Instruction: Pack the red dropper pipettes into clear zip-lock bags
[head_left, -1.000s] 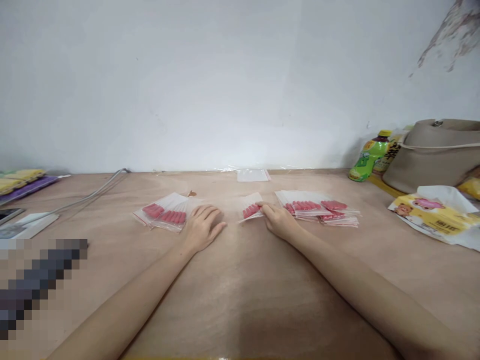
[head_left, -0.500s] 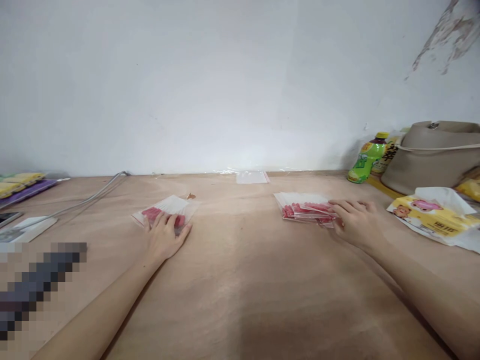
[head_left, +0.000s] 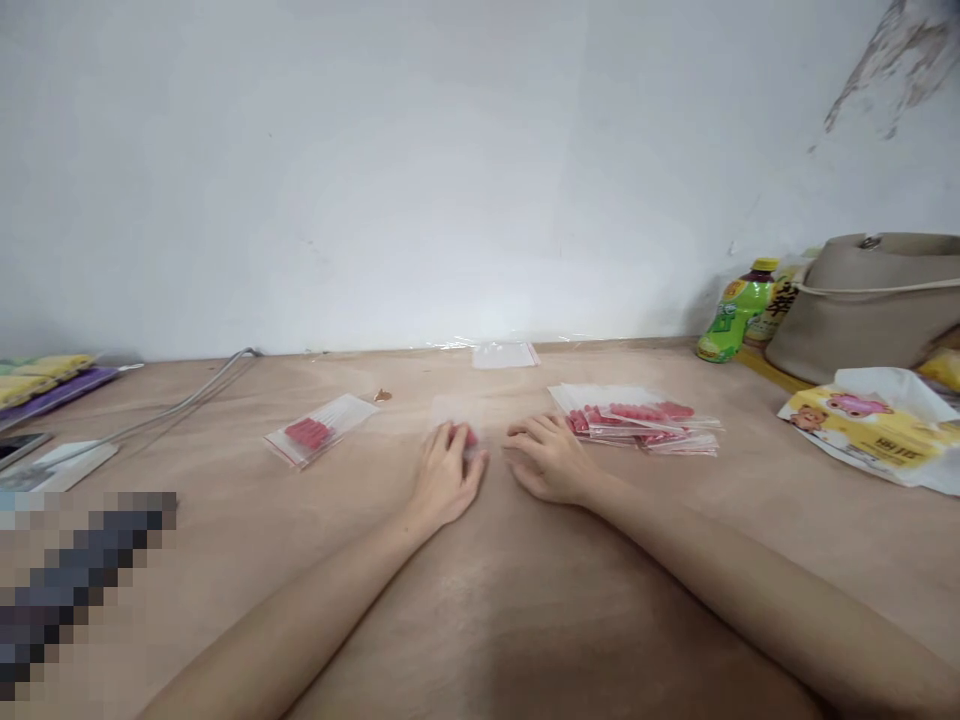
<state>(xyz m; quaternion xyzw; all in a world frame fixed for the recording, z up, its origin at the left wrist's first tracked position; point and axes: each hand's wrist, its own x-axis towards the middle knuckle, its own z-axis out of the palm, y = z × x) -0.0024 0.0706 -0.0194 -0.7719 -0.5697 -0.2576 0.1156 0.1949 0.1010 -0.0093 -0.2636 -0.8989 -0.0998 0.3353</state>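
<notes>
Near the middle of the wooden table my left hand (head_left: 448,478) lies palm down, its fingers resting on a small clear zip bag (head_left: 459,408) with red pieces inside. The fingers cover part of that bag, and the thumb stands apart. Just to its right is my right hand (head_left: 549,460), fingers loosely bent and apart, with nothing visible in them. Beside that hand is a pile of zip bags (head_left: 637,420) with red contents. Another such bag (head_left: 309,434) lies off to the left. At the wall is a flat zip bag (head_left: 505,355) with no red pieces showing.
A green bottle (head_left: 735,312), a beige bag (head_left: 870,305) and a yellow-and-white printed wrapper (head_left: 874,425) occupy the right side. On the left are a grey cable (head_left: 187,397), a phone (head_left: 21,448) and yellow packs (head_left: 52,378). A small brown scrap (head_left: 382,395) lies farther back.
My left hand has moved right to the middle with one zip bag beneath its fingers, leaving one bag at the left. My right hand has left the pile and come inward.
</notes>
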